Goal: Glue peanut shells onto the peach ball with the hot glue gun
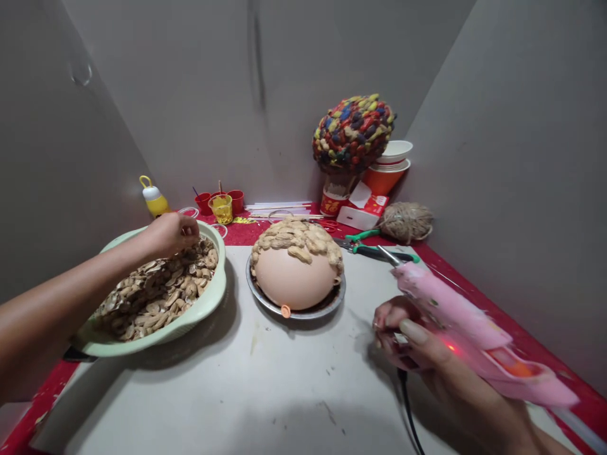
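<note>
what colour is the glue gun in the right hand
The glue gun is pink; it shows best in the head view, the only one here.

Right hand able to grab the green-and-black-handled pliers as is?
Probably not: the right hand is taken up holding the pink glue gun, though the pliers themselves look mostly uncovered.

Peach balloon (294,275) sits in metal dish (310,315), knot (285,311) facing near side, peanut shells (298,235) covering its top, lower front bare. Pink glue gun (450,309) tilts at right, nozzle (389,254) up, red light (451,346) on. Loose shells (165,294) heap in pale green basin (208,309) at left.
</note>
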